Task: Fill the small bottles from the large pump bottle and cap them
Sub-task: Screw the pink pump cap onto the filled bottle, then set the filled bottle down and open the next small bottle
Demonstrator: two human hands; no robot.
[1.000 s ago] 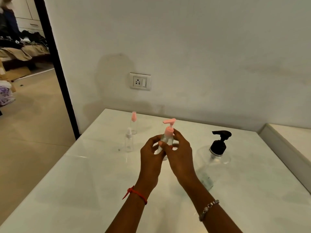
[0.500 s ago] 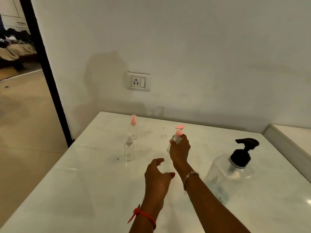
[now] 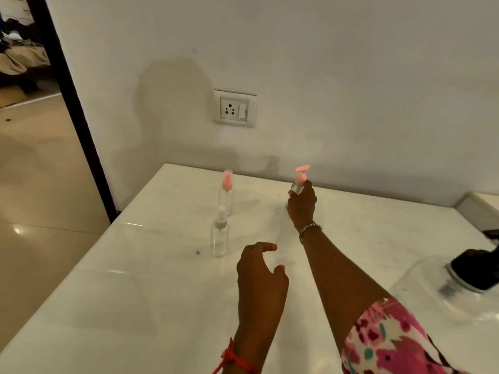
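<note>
My right hand (image 3: 302,205) reaches far across the white table (image 3: 151,292) and grips a small clear bottle with a pink pump top (image 3: 300,178), close to the back wall. My left hand (image 3: 260,276) hovers over the table nearer to me, fingers loosely curled, holding nothing. Two small clear spray bottles stand at the left: one with a pink cap (image 3: 226,191) behind, one with a clear cap (image 3: 219,230) in front. The large clear pump bottle with a black pump head (image 3: 469,276) stands at the right edge of the view, partly cut off.
A wall socket (image 3: 234,108) sits above the table's back edge. A raised white ledge (image 3: 480,205) borders the table at the far right. A dark door frame (image 3: 73,109) and open floor lie to the left.
My right hand carried the pink-pump bottle away from my left hand and out toward the back of the table. My left hand let go and dropped lower. The view shifted left.
</note>
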